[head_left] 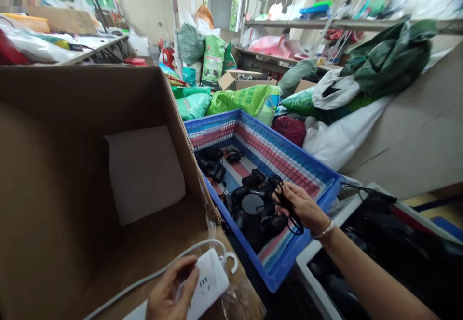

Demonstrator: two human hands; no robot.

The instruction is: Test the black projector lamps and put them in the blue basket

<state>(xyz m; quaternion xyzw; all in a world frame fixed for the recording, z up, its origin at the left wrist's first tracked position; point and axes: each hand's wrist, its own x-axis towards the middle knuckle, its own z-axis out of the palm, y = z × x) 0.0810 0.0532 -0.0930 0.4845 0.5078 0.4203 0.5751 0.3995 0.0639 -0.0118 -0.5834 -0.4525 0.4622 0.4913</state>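
My left hand is at the bottom of the view, its thumb and fingers closed on a white power strip. Sockets show on the strip's upper face, and a pale cord curves away from it to the left. Over the blue crate, my right hand grips a looped black cable. Several black power adapters lie in the crate on a striped lining, around a dark round-topped object whose kind I cannot make out.
A large open cardboard box holding a white sheet takes up the left side. To the right stands a pale-rimmed bin of dark items. Green sacks and a white sack are piled behind the crate.
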